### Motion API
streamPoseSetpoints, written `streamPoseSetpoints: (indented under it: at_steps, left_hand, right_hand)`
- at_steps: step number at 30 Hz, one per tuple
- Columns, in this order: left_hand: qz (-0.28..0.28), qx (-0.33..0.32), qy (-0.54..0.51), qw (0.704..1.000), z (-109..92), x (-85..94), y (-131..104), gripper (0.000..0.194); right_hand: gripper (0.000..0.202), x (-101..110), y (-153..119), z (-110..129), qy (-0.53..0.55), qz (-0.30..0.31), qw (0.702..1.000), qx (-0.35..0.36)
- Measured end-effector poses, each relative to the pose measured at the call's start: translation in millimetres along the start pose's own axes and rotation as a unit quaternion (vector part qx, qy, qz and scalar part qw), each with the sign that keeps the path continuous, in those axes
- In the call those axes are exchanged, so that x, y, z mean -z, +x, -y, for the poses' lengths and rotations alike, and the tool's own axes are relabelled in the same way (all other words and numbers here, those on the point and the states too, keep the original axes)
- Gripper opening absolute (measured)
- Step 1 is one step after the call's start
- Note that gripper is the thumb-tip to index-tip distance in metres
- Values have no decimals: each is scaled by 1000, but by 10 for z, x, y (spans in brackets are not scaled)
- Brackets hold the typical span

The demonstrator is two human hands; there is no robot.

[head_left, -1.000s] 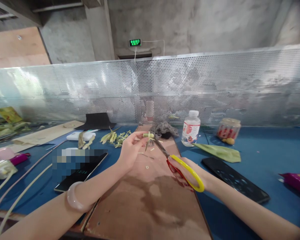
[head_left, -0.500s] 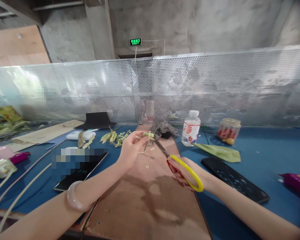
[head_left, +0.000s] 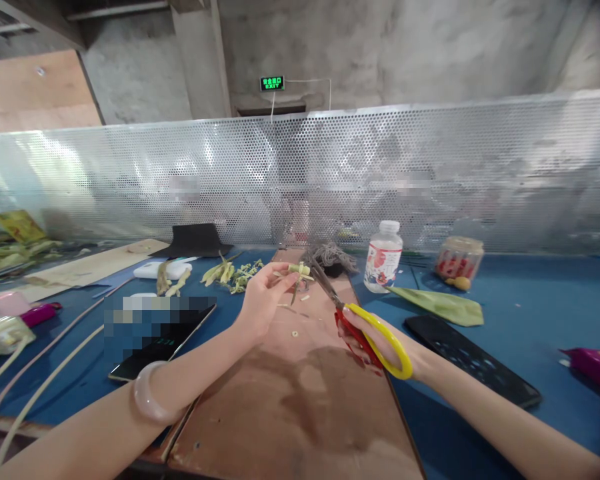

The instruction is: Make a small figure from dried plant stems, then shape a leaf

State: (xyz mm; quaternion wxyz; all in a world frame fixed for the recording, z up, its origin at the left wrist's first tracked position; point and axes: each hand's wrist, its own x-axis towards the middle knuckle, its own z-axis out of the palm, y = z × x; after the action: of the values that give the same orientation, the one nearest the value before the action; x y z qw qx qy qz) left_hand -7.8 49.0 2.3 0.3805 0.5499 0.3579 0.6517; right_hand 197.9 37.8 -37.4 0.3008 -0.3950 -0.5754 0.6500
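Note:
Between the thumb and fingers of my left hand is a small pale green rolled piece of leaf or husk, with a thin strip hanging below it. My right hand is closed around the yellow and red handles of a pair of scissors. The blades point up and left, just right of the green piece, and look slightly apart. Both hands are above a brown board, where a few small pale scraps lie.
A plastic bottle, a jar, a long green husk and a black phone stand or lie at right. Grey yarn is behind. At left are a tablet-like device, dried husk pieces and cables.
The scissors and my right hand have shifted slightly to the right, away from the green piece, and the blades have parted a little. My left hand keeps its hold, nearly still.

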Motion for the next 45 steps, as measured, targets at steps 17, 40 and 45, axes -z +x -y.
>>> streamPoseSetpoints:
  at_steps: [17,40,45]
  left_hand:
    - [-24,-7,28,999,-48,-35,-48,26]
    - [-10,-14,44,999,-22,-42,-80,25]
    - [-6,-22,43,999,-9,-51,-85,24]
  right_hand:
    - [44,18,-18,-26,-14,43,999,9]
    - [50,-52,-83,9,-1,28,1000,-11]
    - [49,-52,-73,-2,4,18,1000,-17]
